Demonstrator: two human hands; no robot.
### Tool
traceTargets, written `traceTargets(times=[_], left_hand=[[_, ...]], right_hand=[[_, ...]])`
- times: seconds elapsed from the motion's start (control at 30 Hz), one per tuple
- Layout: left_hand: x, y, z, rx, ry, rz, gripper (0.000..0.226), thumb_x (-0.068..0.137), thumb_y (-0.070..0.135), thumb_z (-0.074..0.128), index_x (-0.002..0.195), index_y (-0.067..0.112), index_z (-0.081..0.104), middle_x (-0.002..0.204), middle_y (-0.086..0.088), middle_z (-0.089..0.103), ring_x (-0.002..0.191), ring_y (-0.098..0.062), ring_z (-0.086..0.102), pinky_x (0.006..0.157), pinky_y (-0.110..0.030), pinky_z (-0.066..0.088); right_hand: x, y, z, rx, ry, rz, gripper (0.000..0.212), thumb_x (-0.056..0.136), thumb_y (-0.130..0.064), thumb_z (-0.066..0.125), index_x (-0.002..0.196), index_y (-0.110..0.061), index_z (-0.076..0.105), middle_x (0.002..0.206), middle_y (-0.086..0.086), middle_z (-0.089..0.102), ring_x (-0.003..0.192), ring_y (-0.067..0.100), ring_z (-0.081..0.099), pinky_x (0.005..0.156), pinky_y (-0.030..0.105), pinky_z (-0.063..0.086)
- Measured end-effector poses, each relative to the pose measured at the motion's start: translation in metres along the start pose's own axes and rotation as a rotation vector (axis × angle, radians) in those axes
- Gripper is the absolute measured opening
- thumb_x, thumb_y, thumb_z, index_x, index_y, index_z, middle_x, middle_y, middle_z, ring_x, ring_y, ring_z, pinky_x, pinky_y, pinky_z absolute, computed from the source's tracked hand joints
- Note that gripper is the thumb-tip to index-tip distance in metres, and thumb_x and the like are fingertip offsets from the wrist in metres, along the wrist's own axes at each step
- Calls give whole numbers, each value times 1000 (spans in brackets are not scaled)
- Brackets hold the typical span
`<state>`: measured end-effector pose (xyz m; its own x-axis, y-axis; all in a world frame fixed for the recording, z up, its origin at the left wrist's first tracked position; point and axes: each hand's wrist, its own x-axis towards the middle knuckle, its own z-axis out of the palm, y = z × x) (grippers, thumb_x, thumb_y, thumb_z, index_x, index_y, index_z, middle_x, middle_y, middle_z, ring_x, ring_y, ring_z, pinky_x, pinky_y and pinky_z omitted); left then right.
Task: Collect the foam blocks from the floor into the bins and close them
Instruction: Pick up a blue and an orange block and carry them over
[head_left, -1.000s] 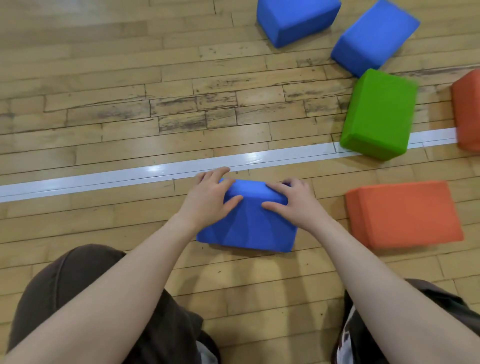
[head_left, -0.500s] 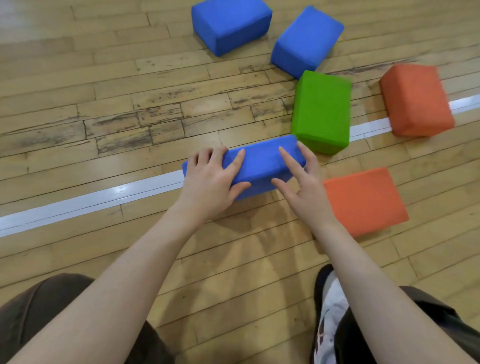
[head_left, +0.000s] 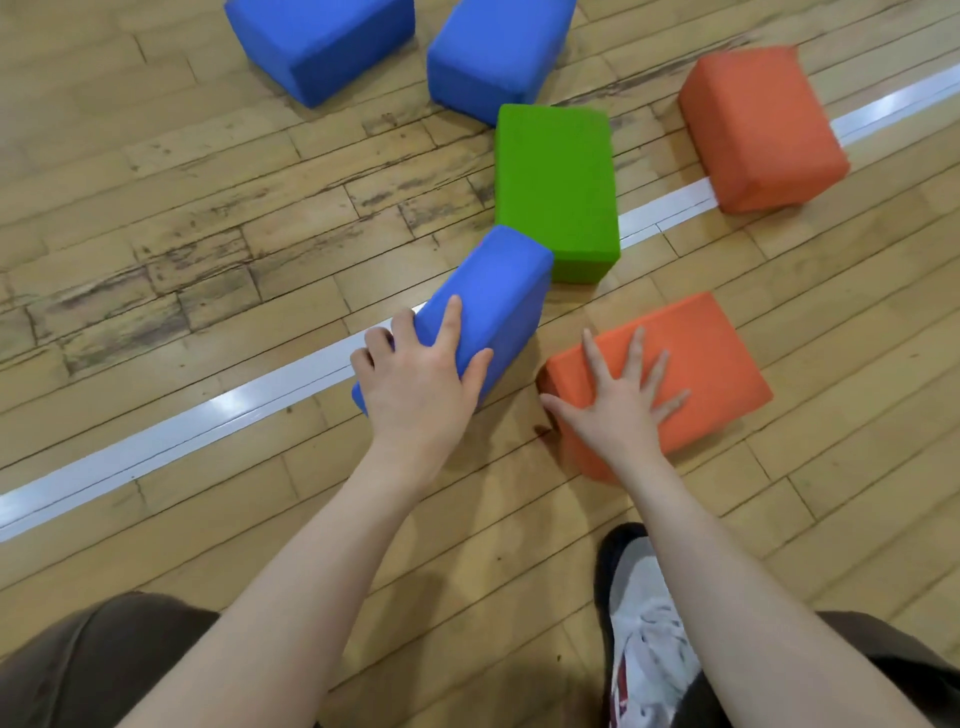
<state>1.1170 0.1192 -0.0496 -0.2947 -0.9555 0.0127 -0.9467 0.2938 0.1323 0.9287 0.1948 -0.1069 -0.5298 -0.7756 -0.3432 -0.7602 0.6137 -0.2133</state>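
Note:
My left hand (head_left: 415, 374) grips the near end of a blue foam block (head_left: 493, 291), fingers and thumb wrapped around it; the block's far end overlaps the green block (head_left: 556, 182). My right hand (head_left: 618, 400) lies with spread straight fingers on top of an orange foam block (head_left: 691, 358) that rests flat on the floor. Two more blue blocks (head_left: 322, 41) (head_left: 493, 52) sit at the top, and a second orange block (head_left: 758, 130) sits at the upper right. No bin is in view.
A white line (head_left: 208, 415) crosses the wooden floor diagonally under the blocks. My knees in dark shorts (head_left: 78, 665) and a shoe (head_left: 639, 597) fill the bottom of the view.
My right hand let go of the blue block and moved right onto the near orange block. My left hand alone now holds the blue block, which has swung to point away from me.

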Motion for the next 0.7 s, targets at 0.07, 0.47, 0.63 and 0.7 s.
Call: traceTargets(times=[0.07, 0.47, 0.63, 0.7], left_hand=[[2, -1, 3, -11, -35, -21, 58, 84, 56, 38, 132, 26, 53, 114, -18, 58, 80, -37, 55, 72, -42, 41], [-11, -35, -15, -159, -82, -114, 57, 89, 56, 41, 140, 29, 42, 126, -17, 50, 101, -37, 49, 84, -44, 38], [-20, -48, -18, -118, -61, -19, 59, 83, 55, 46, 133, 24, 52, 112, -18, 56, 85, -37, 53, 72, -41, 41], [-25, -41, -15, -123, -39, 11, 57, 82, 54, 49, 130, 24, 55, 106, -17, 58, 78, -35, 54, 69, -39, 42]], right_hand=[[1, -2, 4, -29, 22, 9, 85, 73, -77, 50, 143, -54, 9, 157, 5, -16, 141, 44, -15, 102, 73, -3], [-25, -47, -7, 159, 130, -171, 52, 89, -49, 53, 138, -38, 40, 156, 0, 20, 143, 38, 3, 104, 70, 0], [-42, -54, -11, 184, 149, -195, 50, 94, -44, 49, 141, -44, 34, 155, 3, 17, 142, 37, 5, 107, 69, 3], [-48, -46, -16, 223, 164, -181, 48, 94, -43, 48, 140, -41, 36, 155, 4, 15, 142, 36, 5, 108, 68, 5]])
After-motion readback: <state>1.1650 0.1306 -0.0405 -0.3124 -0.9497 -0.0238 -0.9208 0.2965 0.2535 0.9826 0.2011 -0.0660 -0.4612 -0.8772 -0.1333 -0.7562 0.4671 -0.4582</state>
